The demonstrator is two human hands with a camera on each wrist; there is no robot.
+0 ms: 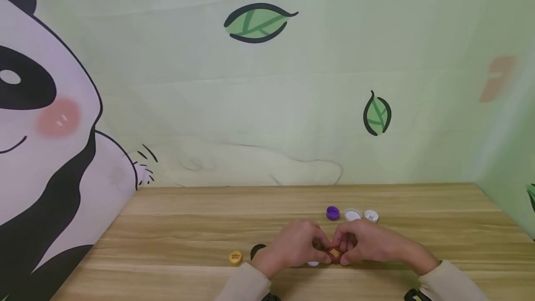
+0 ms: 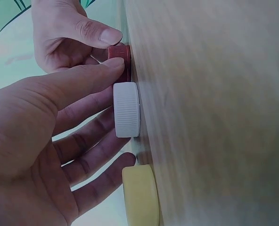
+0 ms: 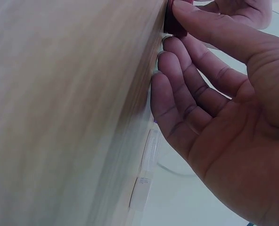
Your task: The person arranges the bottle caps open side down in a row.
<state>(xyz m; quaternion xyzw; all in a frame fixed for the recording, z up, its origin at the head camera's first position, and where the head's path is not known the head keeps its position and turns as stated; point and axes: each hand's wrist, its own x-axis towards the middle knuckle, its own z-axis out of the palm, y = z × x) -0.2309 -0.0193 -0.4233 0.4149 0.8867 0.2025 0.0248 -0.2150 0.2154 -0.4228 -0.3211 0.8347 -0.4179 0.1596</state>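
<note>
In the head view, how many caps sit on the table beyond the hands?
3 visible: a purple cap on the left, a pale-rimmed cap in the middle and a white cap on the right. More may be hidden.

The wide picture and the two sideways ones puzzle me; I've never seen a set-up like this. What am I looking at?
There's no robot here, just a person's bare left hand and right hand. The wide picture comes from a camera worn on the head, looking forward and down. The other two come from one camera on each wrist, so the wooden table looks tipped on its side. Both hands pinch a red cap. Nearby on the table are a yellow cap, a white cap beside the left hand, and a black object partly hidden by that hand. Farther back sit a purple cap and two whitish caps.
</note>
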